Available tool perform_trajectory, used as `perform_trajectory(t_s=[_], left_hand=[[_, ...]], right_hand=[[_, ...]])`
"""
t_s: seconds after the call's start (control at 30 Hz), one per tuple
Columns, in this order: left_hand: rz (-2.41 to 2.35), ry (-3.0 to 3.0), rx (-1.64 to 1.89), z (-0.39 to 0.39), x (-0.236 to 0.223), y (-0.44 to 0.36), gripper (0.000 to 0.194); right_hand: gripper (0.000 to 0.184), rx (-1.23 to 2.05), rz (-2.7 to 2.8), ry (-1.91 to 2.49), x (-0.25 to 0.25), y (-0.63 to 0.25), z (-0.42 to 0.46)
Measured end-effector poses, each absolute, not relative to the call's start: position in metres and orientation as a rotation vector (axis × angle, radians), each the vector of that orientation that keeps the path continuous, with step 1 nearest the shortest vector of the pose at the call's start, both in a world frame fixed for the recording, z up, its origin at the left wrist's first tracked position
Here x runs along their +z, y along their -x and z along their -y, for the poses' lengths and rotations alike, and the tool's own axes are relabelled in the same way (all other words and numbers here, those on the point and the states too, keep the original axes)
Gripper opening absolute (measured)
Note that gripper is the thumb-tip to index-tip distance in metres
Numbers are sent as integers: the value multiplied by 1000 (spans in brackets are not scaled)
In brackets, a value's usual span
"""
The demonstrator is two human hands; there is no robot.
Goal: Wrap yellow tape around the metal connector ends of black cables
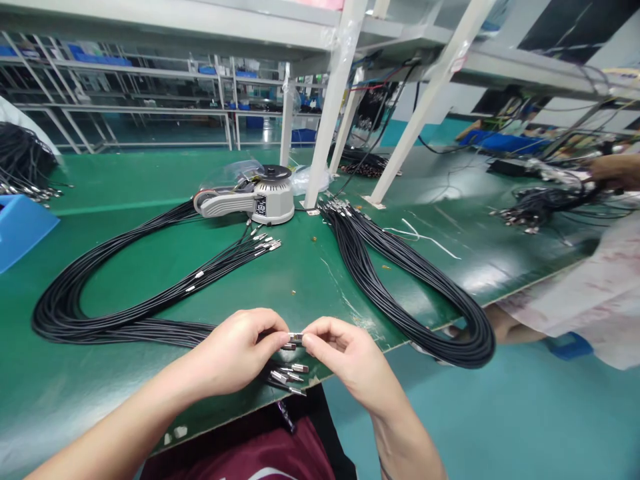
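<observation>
My left hand (233, 353) and right hand (345, 357) are both closed in a fingertip pinch on a small metal cable connector (295, 338), held just over the near edge of the green workbench (120, 180). Metal-tipped black cables (287, 377) lie just below. At the left, I cannot tell what the blue plastic bin (20, 230) holds.

Left hand (233, 353) and right hand (345, 360) pinch a small metal connector (296, 338) between them, right at the tabletop (125, 240) edge. Metal-tipped cable ends (287, 377) fan out just below. One black cable bundle (85, 307) loops left, another black cable bundle (400, 287) right. Tape dispenser (265, 195) sits behind. Co-worker's hand (615, 172) at far right, above a cable pile (545, 203).
</observation>
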State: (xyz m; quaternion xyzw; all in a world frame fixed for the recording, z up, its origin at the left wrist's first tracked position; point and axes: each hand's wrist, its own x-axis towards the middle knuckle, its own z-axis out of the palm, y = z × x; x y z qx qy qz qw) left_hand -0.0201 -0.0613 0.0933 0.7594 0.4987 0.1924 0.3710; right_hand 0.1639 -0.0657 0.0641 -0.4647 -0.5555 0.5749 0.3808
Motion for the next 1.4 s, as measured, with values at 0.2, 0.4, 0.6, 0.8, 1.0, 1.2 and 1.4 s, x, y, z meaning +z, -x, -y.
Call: perform_trajectory(t_s=[0.2,0.4,0.6,0.8,1.0,1.2,1.4], left_hand=[[-1274,-1946,474,60,92,16,23],[-1309,-1917,485,61,89,11,22],[-1340,-1996,498,62,79,7,21],[-1259,-2115,541,68,79,12,23],[-1576,-2217,852,71,81,84,22],[-2045,-2337,697,54,58,161,15],[-2054,-2432,617,43,40,165,23]], right_hand=[[18,1446,1447,1207,64,-163,67],[19,1437,1438,1211,61,-161,70],[17,1405,1454,1247,51,-163,68],[24,1386,1519,1279,49,-163,73],[33,1304,1662,1449,48,-194,61],[34,1233,1655,1445,69,-195,20],[20,1197,2165,1135,83,-109,-18]])
